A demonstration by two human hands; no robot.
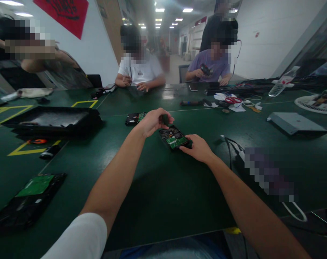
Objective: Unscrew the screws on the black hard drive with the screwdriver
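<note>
A hard drive [174, 139] with a green circuit board lies on the green table in front of me, board side up. My right hand [198, 148] grips its right edge, thumb along the near side. My left hand [157, 121] is just above the drive's far left corner, its fingers curled together. A small dark patch shows between those fingers, and I cannot make out whether it is a held piece. Behind my left wrist lies a second hard drive [135, 118], partly covered by the hand. Another one [31, 201] lies at the near left.
A black tray [52, 120] stands at the left. On the right are a grey metal box [295, 123], a power strip [268, 172] with cables, and a water bottle [283, 82]. Red scissors [233, 100] and paper scraps lie farther back. Several people are across the table.
</note>
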